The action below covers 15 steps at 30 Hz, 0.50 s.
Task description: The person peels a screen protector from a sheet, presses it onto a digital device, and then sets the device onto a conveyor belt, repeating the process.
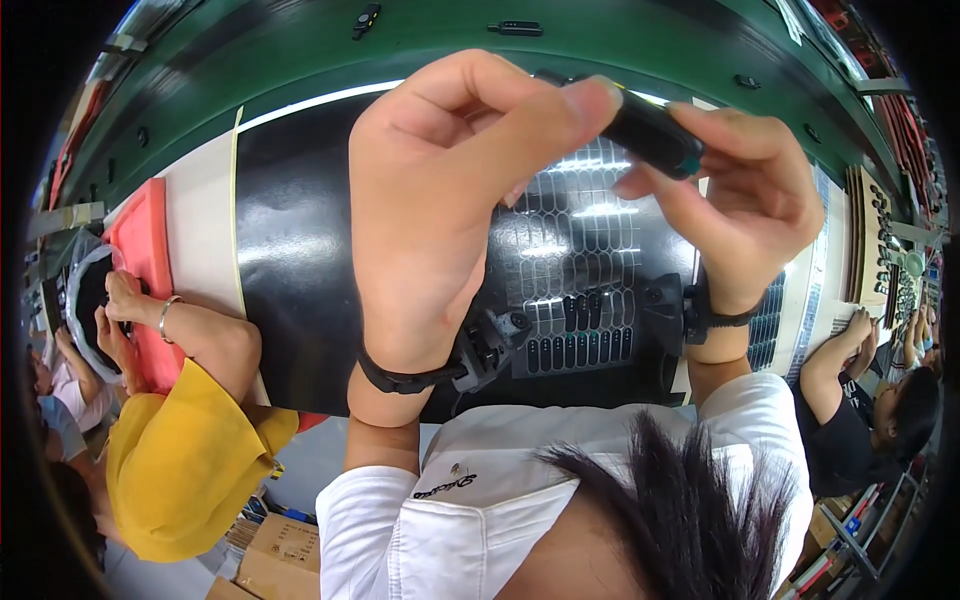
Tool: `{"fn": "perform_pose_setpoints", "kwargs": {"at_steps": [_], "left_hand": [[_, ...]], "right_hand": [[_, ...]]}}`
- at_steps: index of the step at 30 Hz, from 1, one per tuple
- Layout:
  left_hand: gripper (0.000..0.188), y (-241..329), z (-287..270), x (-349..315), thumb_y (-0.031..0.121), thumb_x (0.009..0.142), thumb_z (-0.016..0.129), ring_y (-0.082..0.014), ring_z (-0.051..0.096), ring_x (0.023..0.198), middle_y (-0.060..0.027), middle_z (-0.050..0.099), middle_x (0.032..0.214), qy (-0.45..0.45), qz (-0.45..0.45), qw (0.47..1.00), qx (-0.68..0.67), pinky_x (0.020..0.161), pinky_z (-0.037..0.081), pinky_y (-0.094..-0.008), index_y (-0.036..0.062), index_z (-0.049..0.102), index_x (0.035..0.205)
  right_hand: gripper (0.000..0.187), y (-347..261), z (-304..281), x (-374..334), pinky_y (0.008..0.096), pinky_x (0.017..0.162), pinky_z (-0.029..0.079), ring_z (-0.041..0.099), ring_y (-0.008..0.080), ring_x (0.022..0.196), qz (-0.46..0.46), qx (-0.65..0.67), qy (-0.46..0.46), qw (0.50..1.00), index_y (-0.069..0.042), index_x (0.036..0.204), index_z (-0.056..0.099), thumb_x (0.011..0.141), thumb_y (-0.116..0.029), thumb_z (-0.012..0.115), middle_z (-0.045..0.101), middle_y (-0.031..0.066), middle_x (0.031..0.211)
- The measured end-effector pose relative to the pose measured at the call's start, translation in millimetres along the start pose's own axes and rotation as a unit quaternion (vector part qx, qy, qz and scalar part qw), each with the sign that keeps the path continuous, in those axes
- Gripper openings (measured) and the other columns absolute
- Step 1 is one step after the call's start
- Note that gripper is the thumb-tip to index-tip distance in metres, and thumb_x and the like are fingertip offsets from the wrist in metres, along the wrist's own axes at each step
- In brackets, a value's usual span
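Observation:
Both my hands are raised over the black work mat, around a small black oblong device (652,135) with rounded ends and a teal edge at its right end. The thumb and curled fingers of my left hand (430,160) grip its left part. At its right end, the thumb and forefinger of my right hand (755,190) close round it. Beneath my hands lies a clear sheet (570,235) with rows of rounded outlines. Its lower rows still carry several black oblong stickers (580,350). What my left fingers cover on the device is hidden.
Past the black mat (295,260) runs a green conveyor belt (420,45) with several small black devices (515,28) on it. To the left, a person in yellow (180,460) works at a red tray (140,235). Another person in black (845,410) sits at the right.

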<state>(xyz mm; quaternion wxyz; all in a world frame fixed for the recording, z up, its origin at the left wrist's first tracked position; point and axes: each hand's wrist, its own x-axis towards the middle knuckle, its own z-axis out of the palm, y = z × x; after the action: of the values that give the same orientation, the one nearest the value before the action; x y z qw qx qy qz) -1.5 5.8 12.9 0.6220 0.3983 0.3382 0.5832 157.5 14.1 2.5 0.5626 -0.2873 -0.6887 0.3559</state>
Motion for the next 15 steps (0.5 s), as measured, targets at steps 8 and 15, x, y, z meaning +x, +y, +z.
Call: {"fn": "perform_pose_setpoints", "kwargs": {"at_steps": [8, 15], "left_hand": [[0.016, -0.2, -1.8, -2.0, 0.004, 0.076, 0.052, -0.0056, 0.03, 0.05, 0.0007, 0.041, 0.064, 0.004, 0.008, 1.0, -0.009, 0.05, 0.024, -0.0185, 0.0035, 0.045, 0.061], [0.017, -2.6, 5.7, -3.8, 0.004, 0.075, 0.054, -0.0052, 0.03, 0.05, 0.0014, 0.04, 0.062, 0.037, 0.009, 0.999, -0.022, 0.049, 0.023, -0.0175, 0.0039, 0.046, 0.06]], "right_hand": [[0.027, -4.0, 4.1, -3.4, 0.0278, 0.053, 0.051, 0.059, 0.0238, 0.061, 0.008, 0.015, 0.019, 1.0, 0.009, 0.084, 0.05, 0.059, 0.015, 0.059, 0.055, 0.0173, 0.075], [0.027, -3.0, 3.4, -2.3, 0.0283, 0.055, 0.051, 0.059, 0.0236, 0.06, -0.013, -0.018, 0.005, 1.0, 0.009, 0.084, 0.05, 0.059, 0.016, 0.059, 0.056, 0.0191, 0.075]]}}
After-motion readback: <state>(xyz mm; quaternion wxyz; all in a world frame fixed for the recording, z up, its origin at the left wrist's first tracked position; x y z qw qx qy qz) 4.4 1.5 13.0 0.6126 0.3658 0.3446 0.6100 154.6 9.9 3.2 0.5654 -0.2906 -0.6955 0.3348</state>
